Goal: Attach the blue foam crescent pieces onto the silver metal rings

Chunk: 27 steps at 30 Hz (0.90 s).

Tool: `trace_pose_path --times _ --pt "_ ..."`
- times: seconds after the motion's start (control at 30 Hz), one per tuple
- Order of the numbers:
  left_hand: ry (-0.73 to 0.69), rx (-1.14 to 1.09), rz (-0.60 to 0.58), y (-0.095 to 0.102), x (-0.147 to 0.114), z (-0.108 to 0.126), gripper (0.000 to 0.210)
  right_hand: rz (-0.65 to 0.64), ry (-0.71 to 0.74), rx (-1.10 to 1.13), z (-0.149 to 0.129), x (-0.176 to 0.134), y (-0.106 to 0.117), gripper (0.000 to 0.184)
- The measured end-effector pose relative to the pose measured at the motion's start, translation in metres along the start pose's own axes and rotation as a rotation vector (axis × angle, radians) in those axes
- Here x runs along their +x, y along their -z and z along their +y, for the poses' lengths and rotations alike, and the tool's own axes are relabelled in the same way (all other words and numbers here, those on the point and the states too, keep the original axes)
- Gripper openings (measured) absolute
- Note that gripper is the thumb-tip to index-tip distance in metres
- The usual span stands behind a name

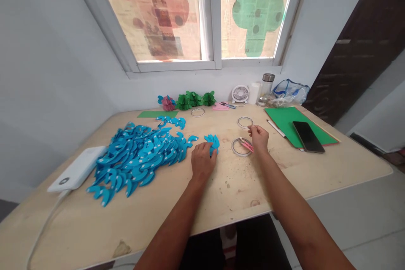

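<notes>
Wooden table (228, 198), blue stack (214, 141) between hands (201, 160), long axis toward window (215, 21)

No legible text; the newspaper (228, 40) is printed too small to read

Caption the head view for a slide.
Left hand at a small cluster of blue pieces, right hand beside two rings, large blue pile at left.

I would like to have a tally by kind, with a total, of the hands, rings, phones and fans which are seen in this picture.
Hands: 2 (left hand, right hand)
Rings: 3
Phones: 1
Fans: 1
Total: 7
</notes>
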<state>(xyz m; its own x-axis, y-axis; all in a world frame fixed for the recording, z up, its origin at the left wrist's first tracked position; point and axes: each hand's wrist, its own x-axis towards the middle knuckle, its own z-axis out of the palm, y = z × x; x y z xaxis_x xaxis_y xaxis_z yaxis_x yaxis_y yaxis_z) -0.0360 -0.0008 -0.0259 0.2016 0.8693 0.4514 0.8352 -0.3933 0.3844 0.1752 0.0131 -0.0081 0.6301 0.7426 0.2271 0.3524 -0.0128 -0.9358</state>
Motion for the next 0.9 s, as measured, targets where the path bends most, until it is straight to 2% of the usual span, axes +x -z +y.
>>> trace_pose_path --times 0.1,0.23,0.37,0.5,0.73,0.9 --pt "-0.009 -0.034 0.032 0.0 0.001 -0.002 0.023 -0.102 0.068 -0.254 0.002 0.002 0.009 0.027" --pt "-0.017 -0.052 0.043 -0.001 0.002 -0.004 0.023 -0.202 0.118 -0.455 0.004 -0.002 0.014 0.011" --pt "-0.011 -0.049 0.064 0.0 0.002 -0.004 0.024 -0.265 0.164 -0.603 0.003 -0.005 0.018 0.013" --pt "-0.027 -0.043 0.069 0.0 0.002 -0.004 0.024 -0.359 0.272 -0.82 0.0 -0.008 0.021 0.016" --pt "-0.022 -0.041 0.085 0.0 0.001 -0.005 0.023 -0.404 0.349 -0.878 -0.004 -0.014 0.018 0.012" --pt "-0.015 -0.08 0.118 0.002 0.001 -0.004 0.022 -0.415 0.473 -0.843 -0.015 -0.018 0.012 0.011"
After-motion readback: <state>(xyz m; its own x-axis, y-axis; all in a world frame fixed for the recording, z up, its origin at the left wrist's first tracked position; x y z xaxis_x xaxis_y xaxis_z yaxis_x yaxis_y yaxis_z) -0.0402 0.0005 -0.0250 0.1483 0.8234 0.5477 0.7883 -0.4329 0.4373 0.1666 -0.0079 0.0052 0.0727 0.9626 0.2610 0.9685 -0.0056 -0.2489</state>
